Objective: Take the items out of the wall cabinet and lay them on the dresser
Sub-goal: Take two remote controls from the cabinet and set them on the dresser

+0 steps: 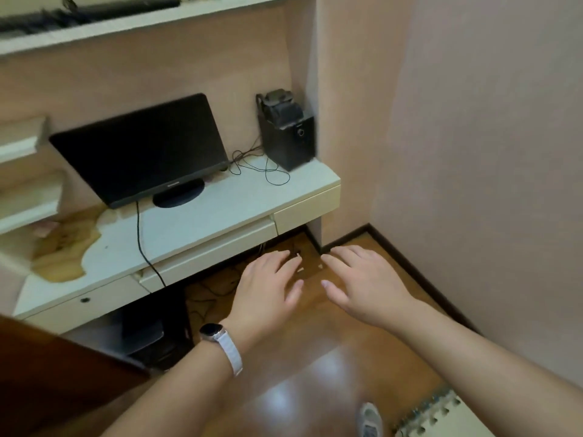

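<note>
Both hands are spread wide and hold nothing: the left hand (268,285) and the right hand (369,282) hover palms down, side by side with a small gap between them, fingers straight and fanned out over the wooden floor (315,357) just in front of the white desk (205,222); a smartwatch (217,334) on a white band sits on the left wrist; on the desk a dark monitor (142,149) stands tilted on its round foot, and a black speaker (287,137) stands in the right back corner with a dark object on top that is too blurred to name; thin black cables (258,165) lie looped between monitor and speaker; the desk's left part shows bare wood where the white coating has peeled (63,247); high at the top edge an upper shelf (142,23) carries a black keyboard (94,11), and whether this shelf belongs to the wall cabinet cannot be told; a dark brown panel (47,373) fills the lower left corner, and whether it is the dresser cannot be told; a foam mat (441,414) and a pale shoe (369,421) lie at the bottom right
</note>
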### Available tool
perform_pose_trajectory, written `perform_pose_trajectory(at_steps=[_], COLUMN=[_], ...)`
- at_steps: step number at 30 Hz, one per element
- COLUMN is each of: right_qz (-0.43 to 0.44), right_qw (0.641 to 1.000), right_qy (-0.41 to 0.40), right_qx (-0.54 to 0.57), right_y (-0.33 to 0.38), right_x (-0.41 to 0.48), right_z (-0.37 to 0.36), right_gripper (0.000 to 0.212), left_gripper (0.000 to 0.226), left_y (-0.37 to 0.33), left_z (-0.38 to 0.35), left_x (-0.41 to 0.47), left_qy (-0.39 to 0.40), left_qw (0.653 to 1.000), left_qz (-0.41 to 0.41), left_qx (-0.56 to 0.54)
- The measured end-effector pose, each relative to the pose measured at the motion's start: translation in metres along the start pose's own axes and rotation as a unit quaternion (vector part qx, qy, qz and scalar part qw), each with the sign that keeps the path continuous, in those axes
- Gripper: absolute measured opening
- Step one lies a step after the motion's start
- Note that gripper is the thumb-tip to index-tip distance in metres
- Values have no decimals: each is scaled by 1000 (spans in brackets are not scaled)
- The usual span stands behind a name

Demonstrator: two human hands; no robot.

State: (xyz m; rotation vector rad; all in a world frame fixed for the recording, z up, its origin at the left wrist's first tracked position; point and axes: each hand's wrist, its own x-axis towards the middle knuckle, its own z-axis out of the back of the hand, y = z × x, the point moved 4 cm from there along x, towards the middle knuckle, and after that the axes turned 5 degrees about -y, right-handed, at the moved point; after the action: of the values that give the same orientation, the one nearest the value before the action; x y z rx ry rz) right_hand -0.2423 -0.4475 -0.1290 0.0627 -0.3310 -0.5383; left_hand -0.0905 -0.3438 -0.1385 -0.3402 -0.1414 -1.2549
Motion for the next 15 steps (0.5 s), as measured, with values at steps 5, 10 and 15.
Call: perform_pose_trajectory(at_steps=[5,10,15], right_qz=[64,98,123], right_qw=[998,994,991], right_qy=[3,-28,-21], right_qx=[24,49,46], right_y=[-55,-82,-97], right_x=[49,89,132], right_z=[-4,-3,-6], right_gripper=[52,49,47], left_gripper=[44,45,41], left_y=[-18,-20,-2], left_z=[-7,-7,-5], left_x=[50,77,110], left_qy=[-20,-26,-57], left_qw=[998,995,991], left_qz=[50,87,109], left_qx=[31,44,60])
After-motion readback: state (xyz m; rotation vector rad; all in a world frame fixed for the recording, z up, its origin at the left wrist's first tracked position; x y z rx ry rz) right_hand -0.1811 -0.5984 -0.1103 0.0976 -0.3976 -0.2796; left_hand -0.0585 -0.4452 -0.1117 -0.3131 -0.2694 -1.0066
